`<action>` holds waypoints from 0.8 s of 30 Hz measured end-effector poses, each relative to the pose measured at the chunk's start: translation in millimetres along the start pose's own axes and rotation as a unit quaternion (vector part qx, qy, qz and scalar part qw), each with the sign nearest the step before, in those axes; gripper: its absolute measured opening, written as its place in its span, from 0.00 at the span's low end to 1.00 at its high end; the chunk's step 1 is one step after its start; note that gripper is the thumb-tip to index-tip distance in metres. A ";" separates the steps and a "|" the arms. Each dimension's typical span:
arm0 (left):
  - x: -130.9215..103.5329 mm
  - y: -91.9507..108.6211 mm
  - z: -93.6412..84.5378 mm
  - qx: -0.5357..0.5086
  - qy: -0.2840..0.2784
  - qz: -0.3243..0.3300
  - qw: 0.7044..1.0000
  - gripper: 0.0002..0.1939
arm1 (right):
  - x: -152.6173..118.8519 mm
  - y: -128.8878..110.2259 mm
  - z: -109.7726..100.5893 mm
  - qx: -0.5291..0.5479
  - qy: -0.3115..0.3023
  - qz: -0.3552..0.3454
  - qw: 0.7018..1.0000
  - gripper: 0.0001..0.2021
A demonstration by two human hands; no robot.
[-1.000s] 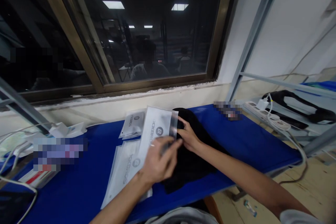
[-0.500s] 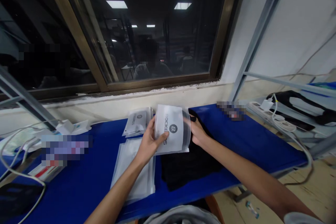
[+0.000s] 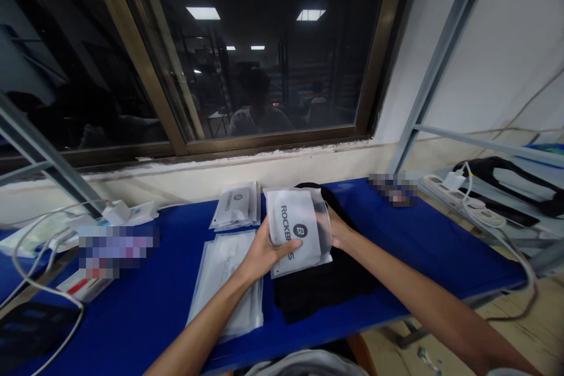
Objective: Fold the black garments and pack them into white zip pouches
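Note:
A frosted plastic zip bag printed ROCKBROS, with something pale inside, is held tilted above the desk. My left hand is closed on its left side, thumb across the printed front. At the clear right end of the bag is my right hand; its fingers show only faintly through the plastic. Whether they are inside the bag or behind it, I cannot tell. Below lies a folded black garment. Flat bags lie under my left forearm, and a stack of filled bags is farther back.
A blue-covered desk stands against the wall under a dark window. White cables and a plug are at the left. On the right, a power strip and black hangers sit beyond a metal post.
The held bag has come slightly lower and nearer, together with both hands. More of the garment's far end shows behind it. The view has shifted slightly.

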State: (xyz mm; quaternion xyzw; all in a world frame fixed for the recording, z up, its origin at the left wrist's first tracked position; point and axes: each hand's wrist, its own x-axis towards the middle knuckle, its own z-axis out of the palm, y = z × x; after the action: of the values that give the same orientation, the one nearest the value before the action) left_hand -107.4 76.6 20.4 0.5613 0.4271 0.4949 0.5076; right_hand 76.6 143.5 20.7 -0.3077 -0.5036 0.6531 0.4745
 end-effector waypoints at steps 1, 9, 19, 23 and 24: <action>0.8 -0.3 -0.9 -0.002 0.012 0.000 1.000 0.36 | -1.0 -2.3 -0.7 -0.017 -0.021 0.000 1.000 0.25; 7.5 7.4 -10.9 -0.043 0.069 0.016 0.997 0.40 | 4.7 -24.3 -15.5 -0.100 -0.044 -0.081 0.991 0.25; 2.6 3.7 -6.4 -0.057 0.023 -0.058 0.996 0.34 | 7.1 -2.4 -1.9 -0.090 0.045 -0.154 0.983 0.20; 2.3 5.9 -5.1 -0.071 0.044 -0.060 0.995 0.33 | 2.5 -2.8 2.3 -0.100 0.019 -0.157 0.982 0.23; 3.3 6.9 -6.3 -0.084 0.063 -0.055 0.993 0.33 | 2.1 -4.0 2.7 -0.077 0.034 -0.159 0.984 0.23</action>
State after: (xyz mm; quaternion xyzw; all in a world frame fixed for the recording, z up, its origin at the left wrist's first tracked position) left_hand -113.3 79.9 27.5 0.4604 0.4451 0.5347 0.5513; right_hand 74.7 144.7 25.5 -0.2814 -0.5785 0.5181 0.5636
